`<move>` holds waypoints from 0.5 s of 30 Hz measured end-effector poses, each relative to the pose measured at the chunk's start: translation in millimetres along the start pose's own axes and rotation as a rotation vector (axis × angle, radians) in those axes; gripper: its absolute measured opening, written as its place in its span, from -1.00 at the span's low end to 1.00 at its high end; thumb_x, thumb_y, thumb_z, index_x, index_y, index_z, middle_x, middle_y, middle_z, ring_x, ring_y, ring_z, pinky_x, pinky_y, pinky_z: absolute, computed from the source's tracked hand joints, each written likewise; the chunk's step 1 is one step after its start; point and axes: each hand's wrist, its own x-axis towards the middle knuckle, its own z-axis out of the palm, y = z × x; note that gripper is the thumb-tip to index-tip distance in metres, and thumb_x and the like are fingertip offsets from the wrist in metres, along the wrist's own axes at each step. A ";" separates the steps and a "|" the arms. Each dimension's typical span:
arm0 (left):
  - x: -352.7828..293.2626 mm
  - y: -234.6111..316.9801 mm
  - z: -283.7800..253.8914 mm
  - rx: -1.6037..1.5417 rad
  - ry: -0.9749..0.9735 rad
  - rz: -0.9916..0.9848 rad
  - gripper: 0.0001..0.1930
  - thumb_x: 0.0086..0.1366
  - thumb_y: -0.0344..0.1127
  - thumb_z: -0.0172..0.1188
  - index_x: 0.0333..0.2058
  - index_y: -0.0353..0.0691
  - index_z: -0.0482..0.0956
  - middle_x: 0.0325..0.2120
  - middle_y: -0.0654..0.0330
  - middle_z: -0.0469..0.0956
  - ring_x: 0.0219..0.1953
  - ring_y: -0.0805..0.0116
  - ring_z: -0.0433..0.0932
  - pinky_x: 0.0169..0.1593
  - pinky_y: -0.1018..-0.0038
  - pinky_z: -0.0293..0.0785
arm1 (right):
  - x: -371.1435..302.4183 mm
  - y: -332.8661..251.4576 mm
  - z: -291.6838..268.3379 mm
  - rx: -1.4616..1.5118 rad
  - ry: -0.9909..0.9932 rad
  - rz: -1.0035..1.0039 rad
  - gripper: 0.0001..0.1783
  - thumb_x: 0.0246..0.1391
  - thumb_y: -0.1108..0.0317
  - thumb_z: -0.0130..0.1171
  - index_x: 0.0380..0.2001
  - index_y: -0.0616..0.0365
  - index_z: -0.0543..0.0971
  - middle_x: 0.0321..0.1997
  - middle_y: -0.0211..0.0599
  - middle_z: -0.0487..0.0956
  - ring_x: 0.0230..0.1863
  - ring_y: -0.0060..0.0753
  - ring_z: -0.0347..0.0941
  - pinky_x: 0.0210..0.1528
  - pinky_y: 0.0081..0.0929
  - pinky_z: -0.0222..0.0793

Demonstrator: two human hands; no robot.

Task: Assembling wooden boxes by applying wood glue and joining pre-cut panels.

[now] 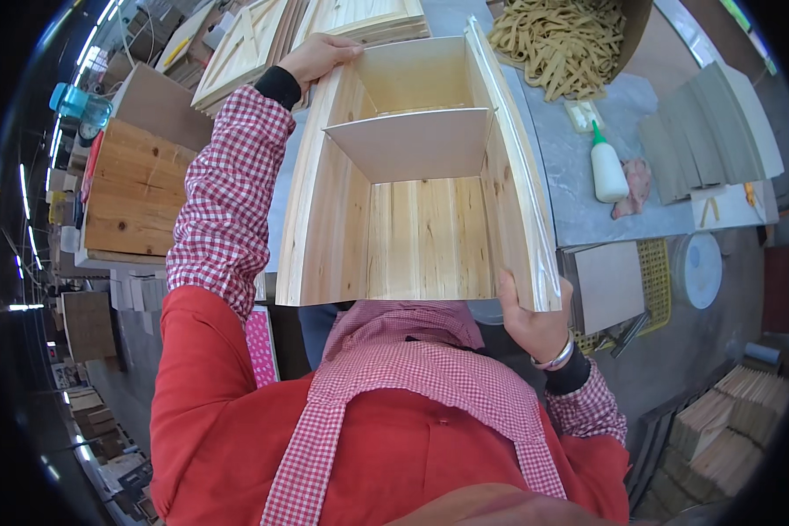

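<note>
An open wooden box [430, 237] lies in front of me, its near end reaching over the table edge toward my apron. A pale divider panel [412, 145] crosses its inside and parts it into two compartments. At the far left corner, my left hand [316, 60] is closed over the box's rim. Low on the right, my right hand [535, 320] grips the near end of the right side wall, thumb on the inner face. A shiny, clear strip [522, 167] runs along the outside of that wall.
On the grey table [579, 210] to the right are a white glue bottle [607, 167], a crumpled pinkish cloth [633, 188], a heap of tan strips [561, 39] and stacked grey boards [710, 131]. Slatted wooden panels [254, 44] lie at the back left. A yellow crate [653, 280] stands below.
</note>
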 end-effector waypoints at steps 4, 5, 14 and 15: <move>-2.7 2.9 8.6 0.007 0.041 0.036 -0.72 0.27 -0.18 0.18 -0.15 -0.21 0.64 -0.56 0.37 0.49 -0.72 0.63 0.27 -0.64 0.60 0.20 | 0.3 -1.9 -0.9 -0.037 -0.030 -0.006 -0.86 -0.08 0.54 0.15 -0.39 0.37 0.49 -0.51 0.01 0.49 -0.51 0.05 0.47 -0.48 -0.26 0.37; -3.0 2.9 10.7 0.005 0.052 0.046 -0.72 0.27 -0.17 0.18 -0.16 -0.22 0.65 -0.57 0.37 0.49 -0.71 0.63 0.27 -0.64 0.59 0.20 | -0.5 -1.4 -0.5 -0.035 -0.024 -0.002 -0.87 -0.08 0.54 0.15 -0.41 0.36 0.49 -0.52 0.00 0.48 -0.52 0.04 0.46 -0.48 -0.26 0.37; -5.7 -13.8 1.9 -0.039 0.033 0.072 -0.69 0.29 -0.18 0.17 -0.11 -0.27 0.59 -0.18 0.18 0.58 -0.20 0.43 0.57 -0.14 0.52 0.51 | 1.3 -1.9 7.1 -0.082 0.016 -0.053 -0.88 -0.11 0.54 0.19 -0.45 0.35 0.48 -0.57 -0.03 0.46 -0.55 0.02 0.45 -0.51 -0.28 0.35; -15.5 -6.0 7.8 -0.055 0.032 0.071 -0.69 0.29 -0.18 0.17 -0.11 -0.27 0.59 -0.18 0.18 0.58 -0.20 0.43 0.57 -0.14 0.52 0.51 | 2.6 -0.4 5.2 -0.096 0.007 -0.053 -0.88 -0.11 0.54 0.19 -0.45 0.35 0.48 -0.57 -0.03 0.46 -0.55 0.02 0.45 -0.51 -0.28 0.35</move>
